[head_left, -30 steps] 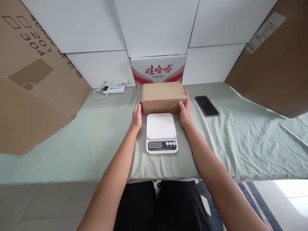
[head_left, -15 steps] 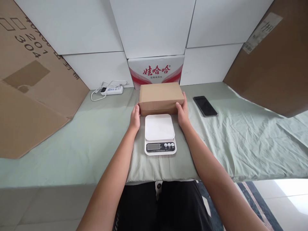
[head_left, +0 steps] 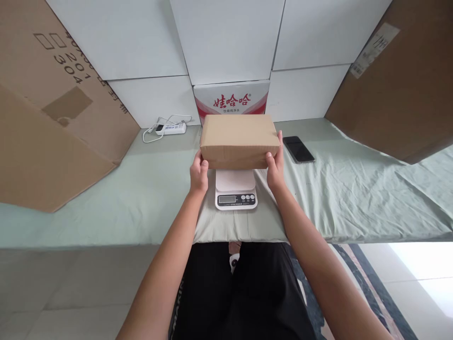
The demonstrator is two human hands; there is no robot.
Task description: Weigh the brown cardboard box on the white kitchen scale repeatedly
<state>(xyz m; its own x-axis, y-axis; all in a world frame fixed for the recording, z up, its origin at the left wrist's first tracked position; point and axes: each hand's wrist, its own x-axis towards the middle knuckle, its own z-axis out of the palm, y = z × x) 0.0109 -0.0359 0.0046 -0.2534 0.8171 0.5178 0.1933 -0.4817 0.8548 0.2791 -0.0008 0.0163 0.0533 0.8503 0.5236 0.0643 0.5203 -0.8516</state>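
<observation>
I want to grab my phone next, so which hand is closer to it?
Right. The right hand grips the box end beside the phone; the left hand holds the far end.

Both bare arms are reaching straight out toward 12 o'clock, coming up from the bottom corners of the view and getting closer together as they go. The left hand (head_left: 198, 174) is standing on its edge at about 11 o'clock, palm facing inward toward 3 o'clock, with the thumb on top and the fingers curled and pressing in. The right hand (head_left: 276, 166) is standing the same way at about 1 o'clock, palm facing toward 9 o'clock, with its fingers stretching forward and its thumb pointing in, so the two hands are squeezing toward each other at the same height.
</observation>
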